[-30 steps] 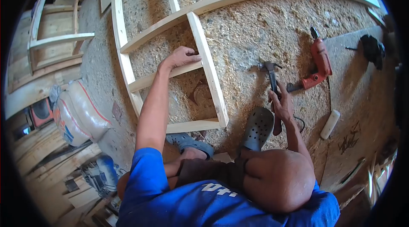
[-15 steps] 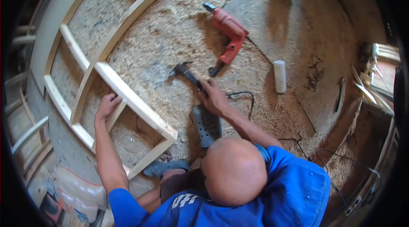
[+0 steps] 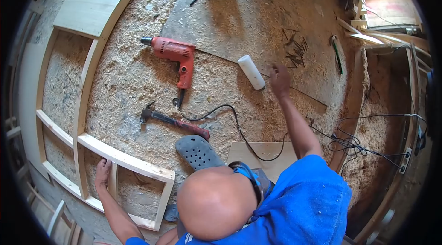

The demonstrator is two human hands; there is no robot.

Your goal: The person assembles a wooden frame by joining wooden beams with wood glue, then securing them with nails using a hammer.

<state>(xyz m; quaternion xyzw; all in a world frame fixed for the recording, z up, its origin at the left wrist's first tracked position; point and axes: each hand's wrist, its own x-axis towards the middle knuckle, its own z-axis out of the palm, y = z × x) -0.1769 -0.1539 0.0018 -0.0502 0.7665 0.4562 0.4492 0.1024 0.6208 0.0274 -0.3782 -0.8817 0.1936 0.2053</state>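
My left hand (image 3: 104, 171) is closed at the near section of a wooden frame (image 3: 122, 154). Its curled fingers touch the underside of the long rail, beside a short crosspiece (image 3: 113, 181). My right hand (image 3: 280, 80) reaches out over the floor with loosely bent fingers and nothing visible in them. It is just right of a white cylinder (image 3: 252, 73) and short of a scatter of nails (image 3: 295, 48). A claw hammer (image 3: 174, 122) with a red and black handle lies on the sawdust. A red power drill (image 3: 177, 55) rests beyond it.
Wood shavings cover much of the floor around a large flat board (image 3: 258, 19). Black cable (image 3: 237, 121) trails from the drill; more tangled cord (image 3: 347, 143) lies right, near a power strip (image 3: 405, 160). A grey clog (image 3: 199, 152) is by the hammer. Wood scraps (image 3: 363, 33) stand far right.
My right hand has let go of the hammer, which now lies on the floor, and has moved right toward the nails. My left hand stays at the frame. The view has turned rightward.
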